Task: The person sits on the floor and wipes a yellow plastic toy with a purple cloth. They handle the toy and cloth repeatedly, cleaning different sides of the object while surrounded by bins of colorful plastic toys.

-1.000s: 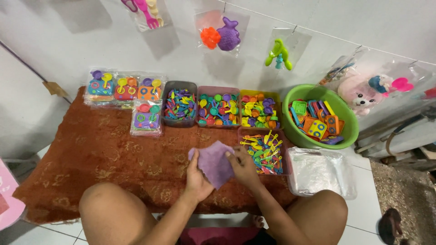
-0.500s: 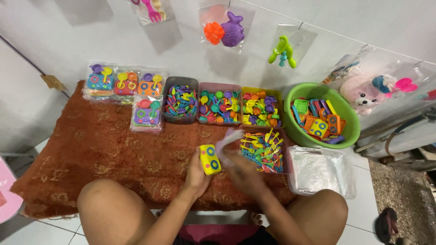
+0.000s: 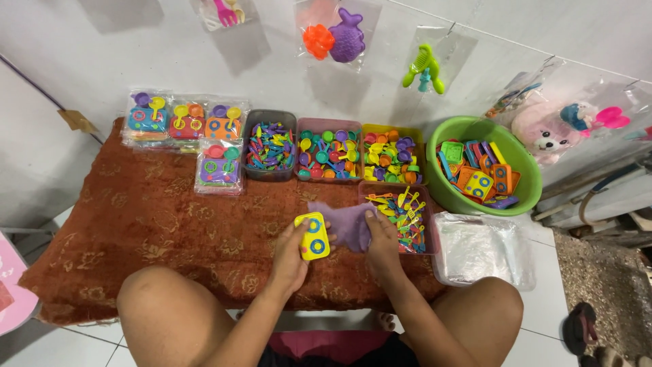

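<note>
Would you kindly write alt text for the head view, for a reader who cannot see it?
A seated person's left hand holds a yellow toy stove while the right hand grips a purple bag, over a rust-red mat lined with trays of small colourful plastic toys.

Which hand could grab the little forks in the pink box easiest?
Probably the right hand. It rests on the purple bag, right beside the pink box of forks. The left hand is farther away and holds the yellow toy.

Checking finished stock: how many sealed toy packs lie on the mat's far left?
4: three in a row, purple-blue pack, pink pack, orange pack; purple pack in front. More may be stacked underneath.
</note>
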